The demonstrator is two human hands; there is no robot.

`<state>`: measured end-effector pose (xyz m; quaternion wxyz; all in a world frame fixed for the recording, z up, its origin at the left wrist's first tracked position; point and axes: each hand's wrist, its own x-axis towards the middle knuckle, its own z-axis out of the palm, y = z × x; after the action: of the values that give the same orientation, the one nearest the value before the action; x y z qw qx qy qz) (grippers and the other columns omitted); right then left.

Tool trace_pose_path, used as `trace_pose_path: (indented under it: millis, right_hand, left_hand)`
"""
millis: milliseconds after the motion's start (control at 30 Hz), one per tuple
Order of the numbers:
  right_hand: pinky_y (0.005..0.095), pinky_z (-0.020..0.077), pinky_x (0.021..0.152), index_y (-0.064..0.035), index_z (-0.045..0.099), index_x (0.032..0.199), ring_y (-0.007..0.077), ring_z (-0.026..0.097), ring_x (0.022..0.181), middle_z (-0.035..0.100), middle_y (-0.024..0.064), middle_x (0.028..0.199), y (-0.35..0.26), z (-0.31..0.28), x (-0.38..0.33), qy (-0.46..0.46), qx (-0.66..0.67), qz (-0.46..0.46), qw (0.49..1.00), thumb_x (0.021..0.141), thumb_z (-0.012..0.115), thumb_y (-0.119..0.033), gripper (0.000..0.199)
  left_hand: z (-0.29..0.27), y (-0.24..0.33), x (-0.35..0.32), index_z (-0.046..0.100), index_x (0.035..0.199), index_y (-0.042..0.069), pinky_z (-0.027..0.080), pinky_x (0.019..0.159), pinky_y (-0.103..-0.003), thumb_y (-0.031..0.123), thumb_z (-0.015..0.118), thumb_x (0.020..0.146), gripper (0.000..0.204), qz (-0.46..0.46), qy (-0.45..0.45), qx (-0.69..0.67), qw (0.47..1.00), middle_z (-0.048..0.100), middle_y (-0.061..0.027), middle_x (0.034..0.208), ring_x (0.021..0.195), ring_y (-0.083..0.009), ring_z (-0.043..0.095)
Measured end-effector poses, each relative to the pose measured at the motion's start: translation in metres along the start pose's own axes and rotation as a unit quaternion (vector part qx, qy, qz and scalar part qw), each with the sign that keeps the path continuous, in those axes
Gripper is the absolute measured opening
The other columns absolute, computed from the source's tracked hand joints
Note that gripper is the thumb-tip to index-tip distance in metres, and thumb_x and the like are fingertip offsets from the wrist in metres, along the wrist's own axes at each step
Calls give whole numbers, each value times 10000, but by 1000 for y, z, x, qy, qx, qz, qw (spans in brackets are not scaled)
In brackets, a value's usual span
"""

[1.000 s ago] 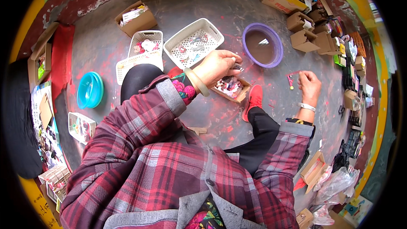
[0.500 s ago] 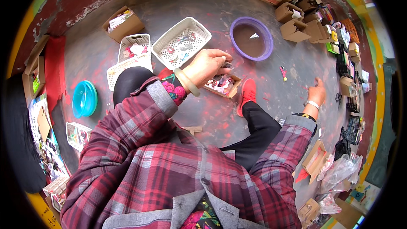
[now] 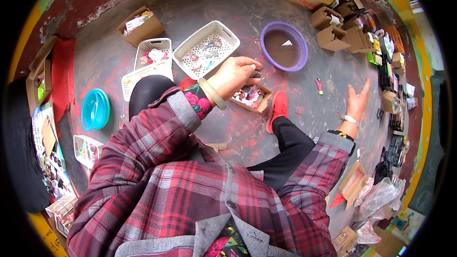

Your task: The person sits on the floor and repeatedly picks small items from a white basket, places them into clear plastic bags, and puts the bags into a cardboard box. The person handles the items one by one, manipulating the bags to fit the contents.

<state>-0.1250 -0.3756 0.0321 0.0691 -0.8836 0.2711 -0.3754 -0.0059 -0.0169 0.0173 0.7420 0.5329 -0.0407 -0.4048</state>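
My left hand (image 3: 234, 75) hovers over a small open cardboard box (image 3: 251, 99) full of small colourful pieces. Its fingers are pinched on a small dark piece (image 3: 257, 74) above the box. My right hand (image 3: 358, 99) is stretched out to the right above the grey floor, palm open, fingers apart and holding nothing. A small pink and yellow piece (image 3: 318, 85) lies on the floor between the box and my right hand. My red shoe (image 3: 277, 108) rests right beside the box.
White plastic baskets (image 3: 205, 49) (image 3: 153, 55) with small items stand behind the box. A purple basin (image 3: 284, 46) is at the back, and stacked turquoise bowls (image 3: 95, 109) at the left. Cardboard boxes (image 3: 333, 38) line the right, with plastic bags (image 3: 381, 195) at the lower right.
My right hand let go of the small pink piece, which now lies on the floor, and swung out to the right with open fingers. My left hand stayed over the box.
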Motion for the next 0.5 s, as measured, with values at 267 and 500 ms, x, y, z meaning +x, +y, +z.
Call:
trace_pose_path:
  millis: [267,500]
  right_hand:
    - [217,455,697,-16,595,1034,100,602,804,645,39,883,-152,10,-53,-391,468,248,753,801,664,-202,307]
    - [221,482,629,35,605,931,94,563,743,605,43,854,-198,26,-88,-385,492,199,755,775,688,-85,213]
  left_hand:
    - [2,-1,1,538,1081,-79,500,856,-286,66,419,919,248,30,25,-39,999,543,-122,1101,943,-186,571]
    - [0,-1,1,547,1063,-72,512,831,-256,67,430,915,235,35,-7,-89,995,557,-120,1059,944,-178,582]
